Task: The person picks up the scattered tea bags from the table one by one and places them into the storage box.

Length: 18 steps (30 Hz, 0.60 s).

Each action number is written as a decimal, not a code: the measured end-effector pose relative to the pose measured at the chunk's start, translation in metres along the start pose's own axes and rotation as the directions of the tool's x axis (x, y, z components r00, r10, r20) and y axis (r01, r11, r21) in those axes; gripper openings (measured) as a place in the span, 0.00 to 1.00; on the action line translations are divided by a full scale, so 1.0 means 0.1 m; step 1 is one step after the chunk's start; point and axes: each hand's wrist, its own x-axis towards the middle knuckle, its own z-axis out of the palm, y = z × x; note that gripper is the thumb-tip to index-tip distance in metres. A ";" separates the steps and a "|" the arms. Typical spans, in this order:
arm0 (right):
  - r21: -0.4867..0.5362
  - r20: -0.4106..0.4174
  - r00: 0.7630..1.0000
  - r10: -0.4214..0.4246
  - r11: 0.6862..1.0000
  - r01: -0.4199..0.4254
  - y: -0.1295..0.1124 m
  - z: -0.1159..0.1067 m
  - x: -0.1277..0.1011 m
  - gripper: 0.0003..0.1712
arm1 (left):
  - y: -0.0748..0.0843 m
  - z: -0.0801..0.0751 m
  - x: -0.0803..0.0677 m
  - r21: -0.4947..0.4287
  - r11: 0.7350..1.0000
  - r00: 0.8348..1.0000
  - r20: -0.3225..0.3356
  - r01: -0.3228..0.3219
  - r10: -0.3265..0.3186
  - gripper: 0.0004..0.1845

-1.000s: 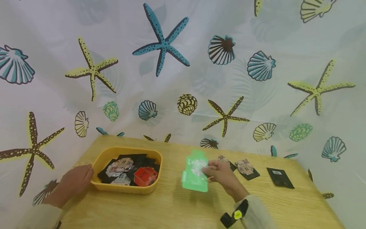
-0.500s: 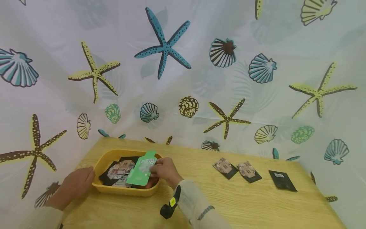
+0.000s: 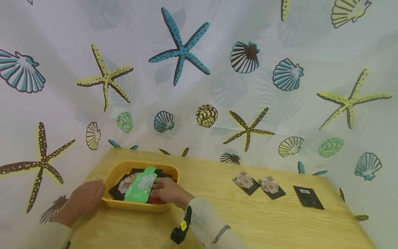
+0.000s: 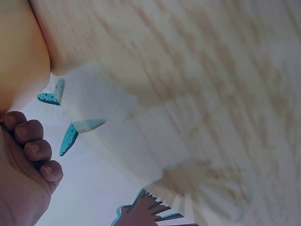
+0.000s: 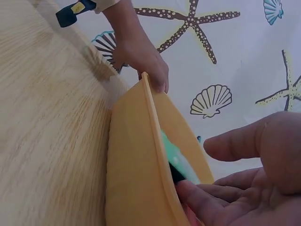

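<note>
We see the green pouch (image 3: 140, 186) lying inside the yellow tray (image 3: 140, 206) on top of the dark packets (image 3: 119, 191), with the right hand (image 3: 168, 192) just at its 3 o'clock, fingers laid loosely against the pouch's edge rather than gripping it; in the right wrist view those fingers (image 5: 235, 141) look relaxed and spread. The left hand (image 3: 84, 197) sits at the tray's 9 o'clock, fingers curled against the rim. Three more packets (image 3: 269, 186) lie in a row on the wooden table (image 3: 264, 221), well apart toward 3 o'clock of the tray. Behind the table hangs a white curtain (image 3: 199, 69) printed with starfish and shells.
</note>
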 end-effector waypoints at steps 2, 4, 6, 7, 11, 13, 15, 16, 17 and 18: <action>-0.044 0.001 1.000 -0.013 0.999 0.013 0.02 -0.06 -0.09 0.35 | 0.00 0.03 -0.02 0.003 1.000 1.000 -0.004 -0.003 0.003 0.18; -0.091 -0.003 0.999 -0.043 0.995 0.042 0.04 -0.19 -0.24 0.33 | 0.00 0.06 -0.04 0.003 1.000 1.000 0.001 0.001 -0.001 0.18; -0.159 0.014 0.996 -0.084 0.984 0.086 0.08 -0.41 -0.43 0.31 | 0.00 0.06 -0.05 0.003 1.000 1.000 0.000 0.004 -0.004 0.18; -0.193 0.024 0.994 -0.104 0.975 0.106 0.09 -0.53 -0.55 0.30 | 0.01 0.06 -0.05 0.007 1.000 1.000 -0.001 0.004 -0.004 0.18; -0.306 0.054 0.984 -0.167 0.936 0.175 0.23 -1.10 -1.15 0.27 | 0.02 0.02 -0.04 0.007 1.000 1.000 -0.012 -0.007 0.007 0.18; -0.361 0.033 0.985 -0.172 0.916 0.172 0.32 -1.36 -1.49 0.26 | 0.03 -0.01 -0.03 0.015 1.000 1.000 -0.019 -0.015 0.016 0.18; -0.409 -0.008 0.989 -0.146 0.903 0.129 0.44 -1.61 -1.82 0.26 | 0.02 -0.03 -0.02 0.017 1.000 1.000 -0.022 -0.020 0.021 0.18; -0.432 -0.025 0.993 -0.119 0.897 0.097 0.53 -1.73 -1.98 0.27 | 0.02 -0.04 -0.01 0.020 1.000 1.000 -0.022 -0.019 0.020 0.18; -0.452 -0.041 0.996 -0.078 0.890 0.051 0.62 -1.86 -2.14 0.27 | 0.02 -0.05 -0.01 0.021 1.000 1.000 -0.023 -0.019 0.020 0.18; -0.479 -0.046 0.998 -0.043 0.878 0.016 0.74 -1.99 -2.28 0.27 | 0.02 -0.06 -0.01 0.021 1.000 1.000 -0.024 -0.016 0.017 0.19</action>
